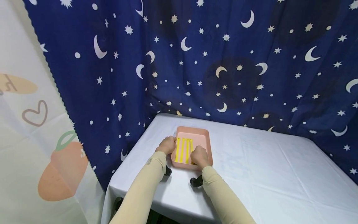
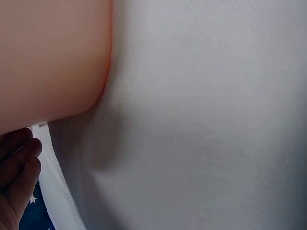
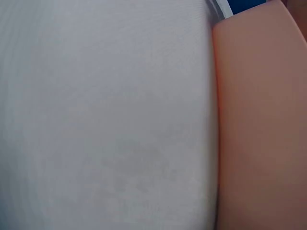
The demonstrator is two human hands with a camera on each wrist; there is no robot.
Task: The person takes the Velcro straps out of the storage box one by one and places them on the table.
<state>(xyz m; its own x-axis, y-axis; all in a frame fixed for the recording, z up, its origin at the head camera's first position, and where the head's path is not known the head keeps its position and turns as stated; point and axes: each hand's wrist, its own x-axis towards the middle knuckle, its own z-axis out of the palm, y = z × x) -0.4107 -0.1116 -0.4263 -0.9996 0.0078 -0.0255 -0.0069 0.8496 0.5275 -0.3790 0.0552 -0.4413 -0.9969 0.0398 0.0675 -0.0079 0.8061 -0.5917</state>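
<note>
Nearest: two arms in smooth beige sleeves (image 1: 145,189) reaching fwd over the counter (image 1: 251,174), which is covered w/ a white cloth, lightly creased. Small black wrist mounts (image 1: 196,181) sit under each forearm, just above the cloth.

Next: a pink tray (image 1: 201,132), rectangular, rounded corners, matte plastic, shallow walls, lying flat on the counter nr its left-front part. Left hand (image 1: 166,145) is at the tray's left wall, fingers curled against/over the rim; the left wrist view shows fingertips (image 2: 19,163) beside the pink edge. Whether it truly grips the rim, can't tell. Right hand (image 1: 199,156) rests inside the tray at its near-right corner, fingers bent down onto the yellow strips (image 1: 182,149); grip hidden, can't tell if it pinches one. Strips: thin, flat, bright yellow, abt four side by side, running near-to-far on the tray floor.

Farthest: dark blue curtain (image 1: 223,62), soft folds, printed w/ white moons & stars. Left: pale cloth w/ peach & heart print (image 1: 33,140).
</note>
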